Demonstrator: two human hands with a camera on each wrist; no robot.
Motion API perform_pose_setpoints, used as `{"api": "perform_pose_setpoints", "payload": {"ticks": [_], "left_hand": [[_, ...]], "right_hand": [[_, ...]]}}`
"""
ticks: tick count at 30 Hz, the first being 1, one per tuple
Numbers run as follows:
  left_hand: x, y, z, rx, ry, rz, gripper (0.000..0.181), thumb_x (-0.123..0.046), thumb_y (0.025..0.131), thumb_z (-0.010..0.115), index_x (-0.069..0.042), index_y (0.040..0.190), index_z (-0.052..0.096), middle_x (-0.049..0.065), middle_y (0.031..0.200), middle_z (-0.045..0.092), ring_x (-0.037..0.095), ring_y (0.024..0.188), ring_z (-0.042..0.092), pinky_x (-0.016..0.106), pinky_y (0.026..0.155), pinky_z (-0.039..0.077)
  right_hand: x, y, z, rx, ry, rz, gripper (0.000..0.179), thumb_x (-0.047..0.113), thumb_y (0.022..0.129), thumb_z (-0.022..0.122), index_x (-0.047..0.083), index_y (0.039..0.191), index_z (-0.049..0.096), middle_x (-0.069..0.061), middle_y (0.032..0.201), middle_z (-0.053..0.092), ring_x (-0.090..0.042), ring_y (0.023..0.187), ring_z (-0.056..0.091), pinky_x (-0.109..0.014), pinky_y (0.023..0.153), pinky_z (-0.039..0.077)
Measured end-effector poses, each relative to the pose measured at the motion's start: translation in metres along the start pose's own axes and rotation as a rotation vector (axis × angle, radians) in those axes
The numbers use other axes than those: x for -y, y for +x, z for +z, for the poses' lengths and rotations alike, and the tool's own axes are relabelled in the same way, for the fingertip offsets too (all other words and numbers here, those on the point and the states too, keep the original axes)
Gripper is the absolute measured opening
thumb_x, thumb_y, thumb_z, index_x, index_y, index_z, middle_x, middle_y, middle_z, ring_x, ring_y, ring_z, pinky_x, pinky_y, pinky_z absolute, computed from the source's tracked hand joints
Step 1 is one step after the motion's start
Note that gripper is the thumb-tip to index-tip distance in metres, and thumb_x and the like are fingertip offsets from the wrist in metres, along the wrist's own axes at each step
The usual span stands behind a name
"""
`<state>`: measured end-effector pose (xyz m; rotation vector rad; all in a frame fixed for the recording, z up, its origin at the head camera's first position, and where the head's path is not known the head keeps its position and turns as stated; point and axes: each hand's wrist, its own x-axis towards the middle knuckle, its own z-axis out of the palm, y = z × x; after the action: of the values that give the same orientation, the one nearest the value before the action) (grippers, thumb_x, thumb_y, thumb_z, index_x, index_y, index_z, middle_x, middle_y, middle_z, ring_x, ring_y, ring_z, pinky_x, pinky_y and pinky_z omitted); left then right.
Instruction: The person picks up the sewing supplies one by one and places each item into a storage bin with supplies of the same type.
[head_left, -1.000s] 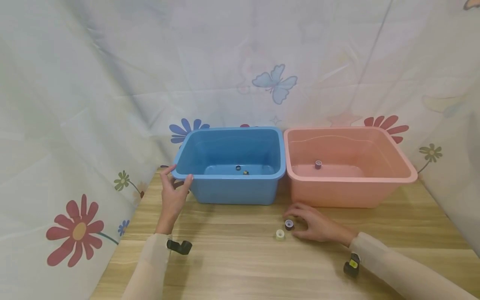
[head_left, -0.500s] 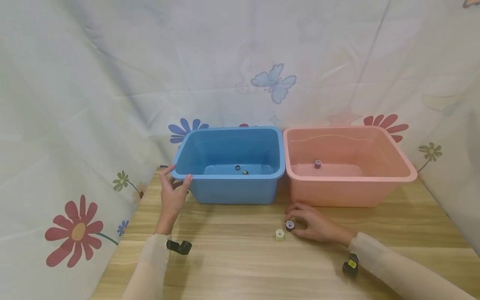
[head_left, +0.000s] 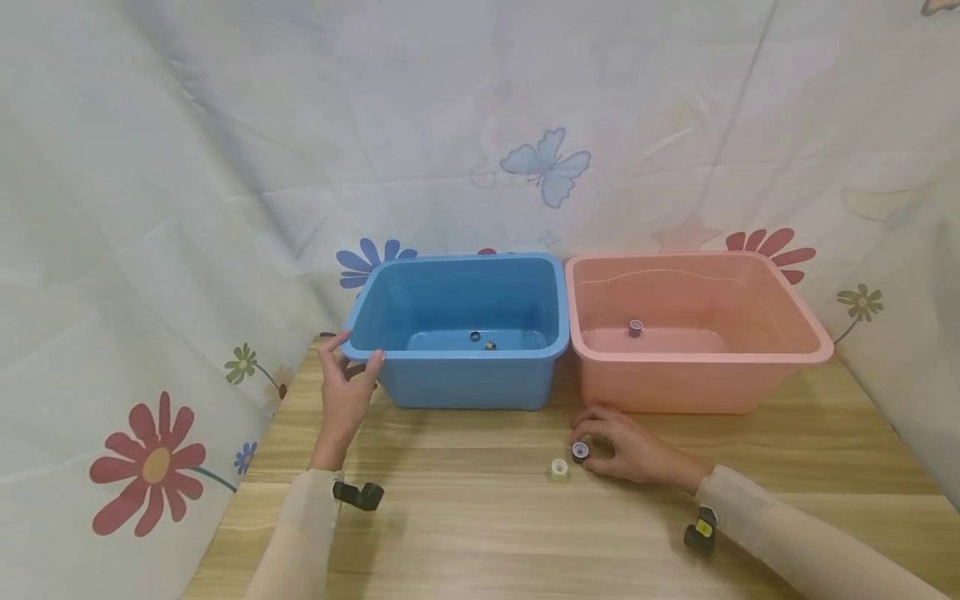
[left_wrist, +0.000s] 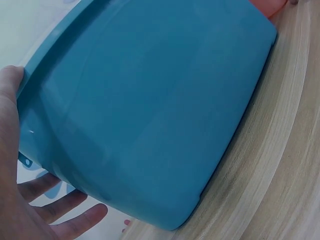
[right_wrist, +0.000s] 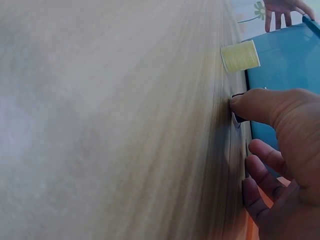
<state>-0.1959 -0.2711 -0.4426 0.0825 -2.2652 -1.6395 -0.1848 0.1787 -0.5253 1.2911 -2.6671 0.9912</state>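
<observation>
At the front left corner of the blue plastic tub (head_left: 465,383), my left hand (head_left: 348,400) holds the rim; in the left wrist view the thumb (left_wrist: 11,80) lies on the rim and several fingers reach under it along the outer wall. My right hand (head_left: 622,446) pinches a small dark thread spool (head_left: 580,452) that stands on the wooden table, with its pale end up. In the right wrist view the thumb covers most of that spool. A pale yellow thread spool (head_left: 559,471) stands just beside it, untouched.
A pink tub (head_left: 697,387) stands right of the blue one, rims side by side, with one purplish spool (head_left: 635,329) inside. Two small dark items lie in the blue tub, one of them partly yellow (head_left: 491,345). A patterned curtain (head_left: 420,133) hangs behind.
My right thumb and fingers have closed in on the dark spool, which has shifted slightly right. The left hand keeps its place on the tub rim.
</observation>
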Motion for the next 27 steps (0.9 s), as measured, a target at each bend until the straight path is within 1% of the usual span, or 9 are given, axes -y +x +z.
{"api": "perform_pose_setpoints", "payload": {"ticks": [4,6,8,13,15,18,21,27], "left_hand": [[-0.016,-0.007,0.001,0.009,0.01,-0.004,0.073,-0.037,0.1,0.067,-0.016,0.155,0.024,0.022,0.155,0.041,0.039,0.122,0.057,0.023,0.076,0.051],[-0.018,-0.007,0.001,0.01,0.013,-0.003,0.073,-0.037,0.1,0.067,-0.016,0.155,0.023,0.022,0.155,0.041,0.039,0.123,0.057,0.023,0.077,0.05],[-0.013,-0.005,0.001,0.009,0.011,-0.003,0.073,-0.037,0.1,0.067,-0.017,0.155,0.023,0.021,0.155,0.041,0.039,0.123,0.057,0.023,0.076,0.051],[0.011,0.004,0.001,0.001,-0.016,0.004,0.073,-0.038,0.098,0.069,-0.024,0.154,0.024,0.018,0.155,0.042,0.037,0.122,0.057,0.023,0.075,0.051],[0.016,0.006,0.001,-0.003,-0.019,0.012,0.073,-0.04,0.098,0.069,-0.027,0.154,0.025,0.016,0.155,0.042,0.036,0.122,0.057,0.023,0.075,0.051],[0.02,0.006,0.001,-0.01,-0.014,0.027,0.072,-0.044,0.097,0.069,-0.03,0.153,0.026,0.015,0.154,0.043,0.035,0.121,0.058,0.024,0.075,0.051],[0.02,0.006,0.001,-0.016,-0.016,0.036,0.071,-0.045,0.097,0.069,-0.03,0.152,0.027,0.015,0.153,0.044,0.036,0.12,0.058,0.024,0.075,0.052],[0.021,0.006,0.002,-0.015,-0.027,0.035,0.072,-0.043,0.097,0.069,-0.029,0.153,0.026,0.014,0.153,0.045,0.038,0.12,0.057,0.024,0.075,0.052]], "right_hand": [[-0.001,0.0,0.0,0.007,0.001,0.016,0.03,0.014,0.083,0.084,0.022,0.109,0.072,-0.004,0.126,0.063,-0.023,0.119,0.056,-0.053,0.102,0.045],[-0.001,0.0,0.001,0.006,0.0,0.021,0.029,0.013,0.083,0.084,0.022,0.109,0.072,-0.004,0.126,0.063,-0.023,0.119,0.056,-0.053,0.102,0.045],[-0.001,0.0,0.001,0.005,0.004,0.02,0.028,0.014,0.084,0.084,0.022,0.108,0.072,-0.004,0.125,0.063,-0.023,0.119,0.056,-0.053,0.102,0.045],[0.001,0.001,0.0,-0.002,0.015,0.01,0.025,0.014,0.085,0.084,0.02,0.106,0.073,-0.004,0.124,0.064,-0.022,0.118,0.057,-0.052,0.102,0.046],[0.001,0.001,-0.001,-0.006,0.017,0.001,0.025,0.013,0.085,0.084,0.02,0.106,0.072,-0.005,0.123,0.064,-0.022,0.118,0.057,-0.051,0.102,0.046],[0.003,0.002,-0.003,-0.014,0.027,-0.017,0.025,0.011,0.084,0.084,0.018,0.105,0.072,-0.005,0.122,0.065,-0.021,0.117,0.057,-0.049,0.101,0.047],[0.005,0.003,-0.006,-0.022,0.038,-0.031,0.026,0.01,0.084,0.084,0.017,0.105,0.072,-0.006,0.122,0.065,-0.02,0.116,0.058,-0.046,0.099,0.049],[0.009,0.004,-0.011,-0.022,0.052,-0.026,0.026,0.009,0.084,0.084,0.016,0.106,0.072,-0.007,0.123,0.065,-0.02,0.115,0.059,-0.043,0.096,0.051]]}}
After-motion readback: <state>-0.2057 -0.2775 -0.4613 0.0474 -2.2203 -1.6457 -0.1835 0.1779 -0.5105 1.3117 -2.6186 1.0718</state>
